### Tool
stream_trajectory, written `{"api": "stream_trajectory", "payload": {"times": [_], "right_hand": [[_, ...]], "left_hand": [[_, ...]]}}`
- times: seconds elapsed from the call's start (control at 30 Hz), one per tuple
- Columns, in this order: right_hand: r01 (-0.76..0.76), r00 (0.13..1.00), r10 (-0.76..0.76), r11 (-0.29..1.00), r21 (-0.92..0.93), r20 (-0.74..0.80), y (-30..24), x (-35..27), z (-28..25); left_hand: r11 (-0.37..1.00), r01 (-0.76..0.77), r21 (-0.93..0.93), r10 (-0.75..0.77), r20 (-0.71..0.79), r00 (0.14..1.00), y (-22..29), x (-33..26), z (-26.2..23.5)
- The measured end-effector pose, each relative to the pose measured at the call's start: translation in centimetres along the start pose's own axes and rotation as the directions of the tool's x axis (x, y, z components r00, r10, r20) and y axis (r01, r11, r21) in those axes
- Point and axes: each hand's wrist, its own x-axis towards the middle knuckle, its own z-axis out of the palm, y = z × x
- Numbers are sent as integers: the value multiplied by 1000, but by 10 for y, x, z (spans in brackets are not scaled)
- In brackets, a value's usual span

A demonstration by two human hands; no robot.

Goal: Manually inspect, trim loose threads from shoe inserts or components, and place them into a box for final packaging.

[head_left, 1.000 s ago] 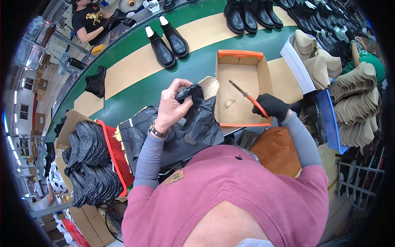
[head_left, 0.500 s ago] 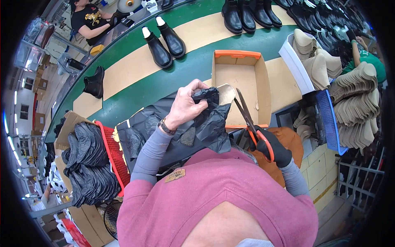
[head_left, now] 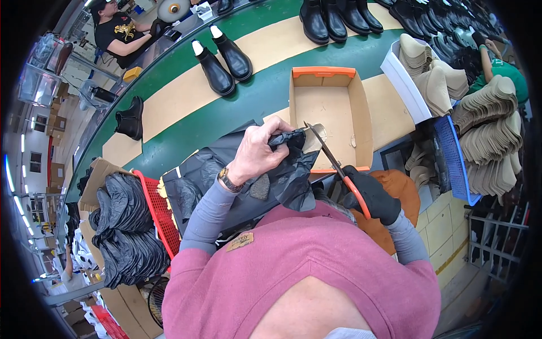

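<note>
- Left hand [head_left: 261,151]: bare, clenched on black bag [head_left: 291,175] around a tan piece [head_left: 313,137].
- Right hand [head_left: 371,195]: gloved, grasping orange-handled scissors [head_left: 334,164], blades at the piece.
- Behind: open cardboard box [head_left: 361,113].

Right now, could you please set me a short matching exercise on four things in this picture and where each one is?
Things:
1. scissors
2. cardboard box
3. pair of black boots
4. red basket

Places:
a. standing on the tan strip of the belt
b. left of the person, beside stacked black pieces
c. in the gloved right hand
d. open, in front of the person

Pairs: 1-c, 2-d, 3-a, 4-b
</note>
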Motion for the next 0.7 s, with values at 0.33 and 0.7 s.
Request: {"api": "stream_trajectory", "payload": {"times": [0.33,0.7], "right_hand": [[21,998,-17,999,45,-68,8,7,17],[74,980,-62,995,60,-190,9,10,27]], "left_hand": [[995,74,-70,-69,69,995,-3,2,-10],[982,129,-135,-113,116,987,-12,5,-7]]}}
